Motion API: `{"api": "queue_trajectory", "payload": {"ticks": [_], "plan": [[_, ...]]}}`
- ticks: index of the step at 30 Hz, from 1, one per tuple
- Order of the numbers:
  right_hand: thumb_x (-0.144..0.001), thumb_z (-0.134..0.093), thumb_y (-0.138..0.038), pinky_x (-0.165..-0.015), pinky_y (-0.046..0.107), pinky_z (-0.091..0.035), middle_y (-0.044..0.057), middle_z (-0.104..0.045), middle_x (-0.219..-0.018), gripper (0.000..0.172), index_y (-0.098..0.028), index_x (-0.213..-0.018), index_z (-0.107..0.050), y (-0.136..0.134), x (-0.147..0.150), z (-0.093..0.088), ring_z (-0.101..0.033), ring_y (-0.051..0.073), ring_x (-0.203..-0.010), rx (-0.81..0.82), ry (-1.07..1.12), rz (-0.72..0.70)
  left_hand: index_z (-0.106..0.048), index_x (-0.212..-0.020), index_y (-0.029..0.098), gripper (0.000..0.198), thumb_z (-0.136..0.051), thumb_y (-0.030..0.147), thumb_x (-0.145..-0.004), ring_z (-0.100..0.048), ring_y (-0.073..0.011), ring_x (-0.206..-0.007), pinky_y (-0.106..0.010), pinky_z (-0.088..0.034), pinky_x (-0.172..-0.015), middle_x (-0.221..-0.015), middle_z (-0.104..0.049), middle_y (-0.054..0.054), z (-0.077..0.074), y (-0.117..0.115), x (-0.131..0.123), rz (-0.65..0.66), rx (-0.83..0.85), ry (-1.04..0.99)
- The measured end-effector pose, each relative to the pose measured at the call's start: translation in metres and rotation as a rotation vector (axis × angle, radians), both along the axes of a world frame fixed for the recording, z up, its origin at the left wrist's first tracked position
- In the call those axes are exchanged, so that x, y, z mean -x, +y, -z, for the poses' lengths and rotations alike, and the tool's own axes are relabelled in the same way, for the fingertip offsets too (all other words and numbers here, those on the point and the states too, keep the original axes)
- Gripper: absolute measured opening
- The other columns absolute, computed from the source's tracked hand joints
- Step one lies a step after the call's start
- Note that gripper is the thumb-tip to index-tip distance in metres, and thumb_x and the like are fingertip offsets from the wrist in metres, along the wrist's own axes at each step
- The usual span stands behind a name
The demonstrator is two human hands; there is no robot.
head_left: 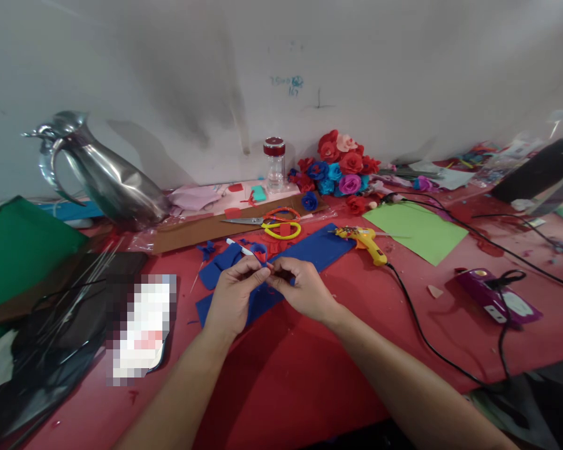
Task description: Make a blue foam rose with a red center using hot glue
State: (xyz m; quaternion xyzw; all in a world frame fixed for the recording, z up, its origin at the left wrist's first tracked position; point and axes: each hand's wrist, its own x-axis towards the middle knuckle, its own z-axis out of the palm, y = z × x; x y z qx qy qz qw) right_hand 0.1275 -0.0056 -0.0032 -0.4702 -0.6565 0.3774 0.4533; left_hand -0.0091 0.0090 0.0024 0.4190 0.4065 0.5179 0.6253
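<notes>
Left hand point(232, 294), right hand point(300, 289) pinch small blue foam piece point(261, 255) between fingertips, mid-table above blue sheet point(309, 253); roll tight, edges aligned.

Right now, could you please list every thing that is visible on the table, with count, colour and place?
table: one, red, under everything
blue sheet: one, blue, centre, beneath the hands
small blue piece: one, blue, pinched between both hands
scissors: two pairs, yellow-handled and orange-handled, behind the blue sheet
glue gun: one, yellow, right of centre, black cord
green sheet: one, light green, right
flower bunch: one, red, blue, pink, purple, by the wall
jar: one, clear, red lid, by the wall
jug: one, silver, left rear
dark green sheet: one, far left
purple device: one, right, corded
left hand: fingers closed on the small blue piece
right hand: fingers closed on the same piece
</notes>
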Motion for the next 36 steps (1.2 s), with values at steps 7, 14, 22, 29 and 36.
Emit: {"api": "queue_trajectory", "payload": {"ticks": [7, 14, 22, 29, 36], "plan": [[-0.082, -0.057, -0.025, -0.057, 0.023, -0.038, -0.001, -0.056, -0.062, 0.019, -0.019, -0.066, -0.053, 0.0003, -0.0001, 0.0000, -0.048, 0.012, -0.059, -0.025, -0.004, -0.002, -0.066, -0.056, 0.018, 0.014, -0.079, 0.023, -0.057, -0.055, -0.0141, -0.072, -0.029, -0.043, -0.074, -0.064, -0.060, 0.001, -0.0004, 0.0002, -0.0007, 0.006, 0.014, -0.008], [-0.080, -0.058, -0.023, -0.058, 0.024, -0.038, -0.001, -0.057, -0.064, 0.012, -0.018, -0.068, -0.056, 0.0005, 0.0001, 0.0008, -0.049, 0.012, -0.060, 0.012, 0.050, -0.001, -0.068, -0.062, 0.018, 0.016, -0.082, 0.025, -0.057, -0.054, -0.0124, -0.071, -0.026, -0.042, -0.072, -0.065, -0.060, 0.002, 0.0001, 0.0004, -0.0008, 0.026, 0.054, -0.047], [-0.079, -0.058, -0.023, -0.061, 0.025, -0.041, -0.001, -0.059, -0.064, 0.012, -0.019, -0.068, -0.056, 0.0012, 0.0006, 0.0024, -0.052, 0.012, -0.062, 0.035, 0.119, -0.015, -0.072, -0.065, 0.018, 0.014, -0.082, 0.026, -0.058, -0.055, -0.0135, -0.076, -0.026, -0.043, -0.075, -0.072, -0.063, 0.000, -0.0008, 0.0003, -0.0010, 0.050, 0.056, -0.056], [-0.080, -0.058, -0.029, -0.059, 0.024, -0.040, -0.001, -0.057, -0.065, 0.017, -0.018, -0.068, -0.054, 0.0008, 0.0009, 0.0026, -0.051, 0.012, -0.062, 0.014, 0.112, -0.024, -0.070, -0.058, 0.018, 0.014, -0.080, 0.026, -0.058, -0.053, -0.0130, -0.075, -0.026, -0.041, -0.075, -0.068, -0.058, 0.001, 0.0029, 0.0020, 0.0014, 0.028, 0.022, -0.010], [-0.083, -0.057, -0.028, -0.059, 0.024, -0.041, 0.001, -0.059, -0.067, 0.015, -0.018, -0.072, -0.056, 0.0004, 0.0005, 0.0034, -0.052, 0.013, -0.062, -0.012, 0.071, -0.014, -0.069, -0.055, 0.018, 0.012, -0.080, 0.022, -0.055, -0.052, -0.0121, -0.071, -0.026, -0.041, -0.071, -0.067, -0.056, 0.002, 0.0045, 0.0031, 0.0016, 0.008, 0.013, -0.009]]}}
